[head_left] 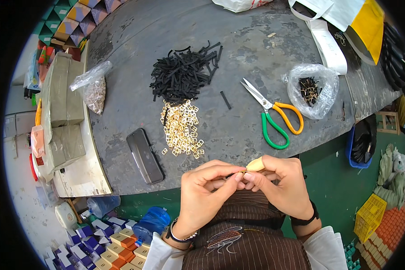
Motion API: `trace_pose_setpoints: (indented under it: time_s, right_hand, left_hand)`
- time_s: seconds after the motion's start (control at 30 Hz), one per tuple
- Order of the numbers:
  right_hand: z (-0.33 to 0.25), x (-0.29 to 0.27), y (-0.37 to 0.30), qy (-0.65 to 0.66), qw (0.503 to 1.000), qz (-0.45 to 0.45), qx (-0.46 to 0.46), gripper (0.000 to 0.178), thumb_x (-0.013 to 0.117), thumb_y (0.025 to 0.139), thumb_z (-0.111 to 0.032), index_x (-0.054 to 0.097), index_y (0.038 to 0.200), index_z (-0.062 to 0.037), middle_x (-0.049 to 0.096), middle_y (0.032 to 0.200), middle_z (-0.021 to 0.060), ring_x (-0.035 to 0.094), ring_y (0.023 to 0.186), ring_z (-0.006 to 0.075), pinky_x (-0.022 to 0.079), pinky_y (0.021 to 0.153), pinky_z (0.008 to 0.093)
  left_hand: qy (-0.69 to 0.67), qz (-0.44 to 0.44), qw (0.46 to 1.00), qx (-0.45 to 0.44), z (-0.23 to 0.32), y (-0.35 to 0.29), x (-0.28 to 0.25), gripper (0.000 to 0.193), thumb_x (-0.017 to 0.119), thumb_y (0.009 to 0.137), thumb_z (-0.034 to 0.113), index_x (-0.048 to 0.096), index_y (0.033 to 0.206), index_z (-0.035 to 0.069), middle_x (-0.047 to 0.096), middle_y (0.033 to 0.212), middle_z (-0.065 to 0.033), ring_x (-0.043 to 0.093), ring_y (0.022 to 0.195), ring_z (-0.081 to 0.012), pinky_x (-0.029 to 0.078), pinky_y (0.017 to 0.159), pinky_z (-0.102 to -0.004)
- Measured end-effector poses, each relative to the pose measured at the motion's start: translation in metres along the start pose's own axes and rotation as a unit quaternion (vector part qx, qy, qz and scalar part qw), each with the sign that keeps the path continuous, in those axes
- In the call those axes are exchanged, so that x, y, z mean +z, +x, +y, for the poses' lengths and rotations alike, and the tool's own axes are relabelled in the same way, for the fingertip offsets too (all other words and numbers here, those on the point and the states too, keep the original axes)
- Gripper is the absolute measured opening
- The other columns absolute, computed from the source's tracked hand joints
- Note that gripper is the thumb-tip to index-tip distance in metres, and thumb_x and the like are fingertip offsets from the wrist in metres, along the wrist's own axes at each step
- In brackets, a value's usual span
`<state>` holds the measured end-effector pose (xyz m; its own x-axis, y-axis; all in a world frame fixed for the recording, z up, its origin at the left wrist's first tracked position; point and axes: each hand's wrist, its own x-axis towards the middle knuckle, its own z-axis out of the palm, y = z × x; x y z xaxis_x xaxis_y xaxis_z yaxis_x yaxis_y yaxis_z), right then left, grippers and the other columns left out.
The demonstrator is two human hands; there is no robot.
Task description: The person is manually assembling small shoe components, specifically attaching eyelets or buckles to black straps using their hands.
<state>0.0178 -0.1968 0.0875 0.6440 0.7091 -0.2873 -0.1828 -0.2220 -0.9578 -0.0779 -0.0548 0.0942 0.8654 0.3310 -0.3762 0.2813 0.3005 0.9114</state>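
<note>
Both hands pinch one tiny piece, low at the frame's centre

The grey table (pixel 121 58) fills the middle and top of the frame. At its near edge, lower centre, are the left hand (pixel 202 193) and the right hand (pixel 283 184), thumbs and forefingers grasping the same item, their tips nearly meeting.

Above centre lies a heap of black straps (pixel 182 76). They look light and soft, likely to bend easily and best taken near an end; they point every way. Right of centre, the scissors (pixel 266 105) aim their blades at the upper left.

Just below the straps, touching them, sits a pile of gold buckles (pixel 181 128): probably stiff, light and slick, best pinched by the outer rim. They face all ways. A single strap (pixel 225 100) lies apart, its long axis slanting from upper left to lower right.

A pale cover (pixel 255 164) caps the right forefinger and may add grip. Smallest is the held piece (pixel 243 171), thin, with a gold glint, its visible edge running roughly left to right. The fingertips hide most of it, so I cannot tell which end leads.
</note>
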Motion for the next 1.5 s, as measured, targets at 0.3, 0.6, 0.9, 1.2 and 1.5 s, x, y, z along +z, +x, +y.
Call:
trace_pose_setpoints:
  time_s: [0.3, 0.6, 0.9, 1.2, 1.5]
  right_hand:
    - [-0.002, 0.001, -0.001, -0.041, 0.998, 0.006, -0.053, 0.008, 0.063, 0.085, -0.004, 0.063, 0.083, 0.0041, 0.066, 0.070, 0.0099, 0.064, 0.057, 0.0114, 0.048, 0.047, 0.0233]
    - [-0.009, 0.000, 0.008, -0.085, 0.994, -0.007, -0.075, 0.007, 0.063, 0.084, -0.003, 0.062, 0.082, 0.0032, 0.065, 0.067, 0.0075, 0.062, 0.052, 0.0105, 0.044, 0.044, 0.0215]
    - [-0.003, 0.000, 0.011, 0.006, 0.998, -0.022, -0.052, 0.010, 0.065, 0.082, 0.000, 0.062, 0.073, 0.0051, 0.063, 0.062, 0.0085, 0.058, 0.049, 0.0073, 0.043, 0.042, 0.0181]
    - [0.004, 0.004, 0.008, -0.018, 0.998, 0.042, -0.036, 0.016, 0.069, 0.077, 0.000, 0.058, 0.066, 0.0024, 0.053, 0.052, 0.0028, 0.047, 0.045, 0.0034, 0.033, 0.041, 0.0213]
    - [0.006, 0.004, 0.005, -0.054, 0.993, 0.067, -0.081, 0.015, 0.069, 0.076, 0.000, 0.058, 0.065, 0.0020, 0.053, 0.052, 0.0039, 0.048, 0.043, 0.0052, 0.034, 0.040, 0.0215]
  left_hand:
    - [0.008, -0.002, 1.000, -0.003, 0.003, 0.002, -0.003, 0.014, 0.060, 0.085, -0.007, 0.066, 0.097, -0.009, 0.063, 0.094, -0.0118, 0.065, 0.079, -0.0144, 0.055, 0.071, -0.0215]
    - [0.016, -0.006, 1.000, -0.017, 0.005, 0.006, -0.007, 0.016, 0.061, 0.084, -0.006, 0.065, 0.100, -0.009, 0.063, 0.094, -0.0126, 0.065, 0.077, -0.0147, 0.055, 0.070, -0.0227]
    - [-0.004, -0.040, 0.998, -0.054, 0.014, 0.011, -0.018, 0.012, 0.062, 0.084, -0.005, 0.068, 0.094, -0.007, 0.065, 0.086, -0.0105, 0.065, 0.074, -0.0134, 0.054, 0.066, -0.0208]
    - [0.074, -0.009, 0.996, -0.048, 0.016, 0.009, -0.018, 0.007, 0.063, 0.082, -0.007, 0.067, 0.088, -0.008, 0.064, 0.083, -0.0101, 0.065, 0.068, -0.0119, 0.053, 0.059, -0.0199]
    - [0.077, 0.000, 0.996, -0.047, 0.016, 0.008, -0.013, 0.008, 0.063, 0.081, -0.009, 0.067, 0.088, -0.008, 0.064, 0.082, -0.0100, 0.064, 0.067, -0.0117, 0.054, 0.060, -0.0201]
